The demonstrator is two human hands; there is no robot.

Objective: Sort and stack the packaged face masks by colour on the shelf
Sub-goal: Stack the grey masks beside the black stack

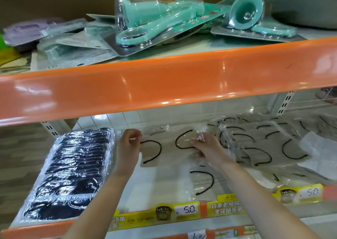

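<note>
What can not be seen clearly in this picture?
Head view:
- Grey masks: far-right packs cut off by the frame edge.
- Left packs on the upper shelf: blurred, contents unclear.
- Tags: small print unreadable.
- Black stack: glare hides the count.

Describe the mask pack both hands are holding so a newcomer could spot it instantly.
Find the lower shelf, under the orange rail. Right of the neat stack of black masks, the left hand and right hand pinch one clear-wrapped beige mask pack with black ear loops. Unlike the loose beige pile further right, it is the only one being held.
</note>
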